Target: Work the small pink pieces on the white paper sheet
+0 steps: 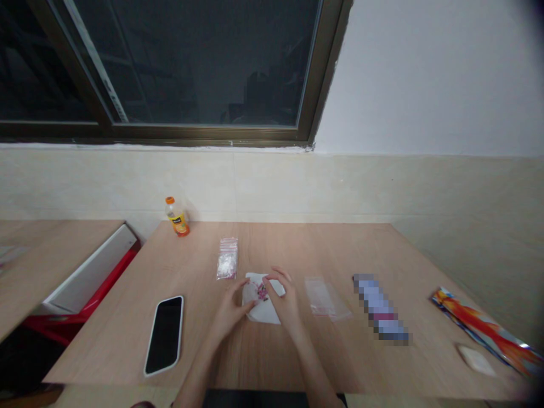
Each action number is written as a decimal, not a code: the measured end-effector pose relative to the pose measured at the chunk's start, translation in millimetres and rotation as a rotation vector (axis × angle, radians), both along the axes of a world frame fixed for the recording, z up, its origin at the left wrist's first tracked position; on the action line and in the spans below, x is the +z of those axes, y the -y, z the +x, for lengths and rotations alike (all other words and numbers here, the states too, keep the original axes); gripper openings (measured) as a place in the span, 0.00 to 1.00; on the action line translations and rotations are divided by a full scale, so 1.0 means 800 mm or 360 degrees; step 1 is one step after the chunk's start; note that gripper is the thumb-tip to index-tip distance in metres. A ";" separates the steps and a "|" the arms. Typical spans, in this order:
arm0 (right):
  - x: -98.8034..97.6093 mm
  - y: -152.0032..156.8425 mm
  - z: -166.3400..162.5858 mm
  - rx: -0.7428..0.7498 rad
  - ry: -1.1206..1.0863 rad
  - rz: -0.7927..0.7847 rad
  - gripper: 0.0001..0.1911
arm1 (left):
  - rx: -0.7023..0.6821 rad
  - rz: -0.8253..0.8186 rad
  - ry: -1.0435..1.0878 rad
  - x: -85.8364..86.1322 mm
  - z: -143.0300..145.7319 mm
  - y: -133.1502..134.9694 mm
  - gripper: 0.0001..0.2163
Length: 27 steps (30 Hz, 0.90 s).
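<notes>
A white folded sheet with a pink print [262,313] lies flat on the wooden table [352,249], right under the person's two hands. The left hand [232,309] is at the sheet's left side, and its bent fingers touch the edge. The right hand [285,299] curves over the top of the sheet, with its fingers [272,276] coming down near the pink part. Both hands are half open. They touch the sheet, but you cannot tell if they are gripping it.

Just past the sheet is a small clear bag [226,259] with white stuff inside. To the right of the sheet lies a flat clear bag [325,297]. Farther right are a blurred long packet [380,309], a shiny orange wrapper [488,331], and a small pale lump [476,360]. To the left of the sheet is a black phone [165,335]. Far past the sheet, on the left, stands a small juice bottle [177,218].
</notes>
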State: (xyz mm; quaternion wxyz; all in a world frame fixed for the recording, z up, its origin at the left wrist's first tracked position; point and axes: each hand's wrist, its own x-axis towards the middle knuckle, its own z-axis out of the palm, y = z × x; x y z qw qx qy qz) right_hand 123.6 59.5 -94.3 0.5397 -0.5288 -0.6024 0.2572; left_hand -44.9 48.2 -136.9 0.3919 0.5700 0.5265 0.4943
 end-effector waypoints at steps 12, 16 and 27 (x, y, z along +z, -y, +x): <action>-0.032 -0.004 -0.001 0.0094 0.0187 -0.0148 0.11 | -0.0029 -0.0011 -0.0047 0.012 -0.001 0.003 0.22; -0.058 -0.007 0.005 0.0084 0.0557 -0.0234 0.05 | -0.0041 -0.0011 -0.0064 0.011 -0.002 0.004 0.22; -0.094 -0.007 -0.004 0.0142 0.0799 -0.0406 0.09 | -0.0033 -0.0042 0.0008 0.013 -0.003 0.005 0.23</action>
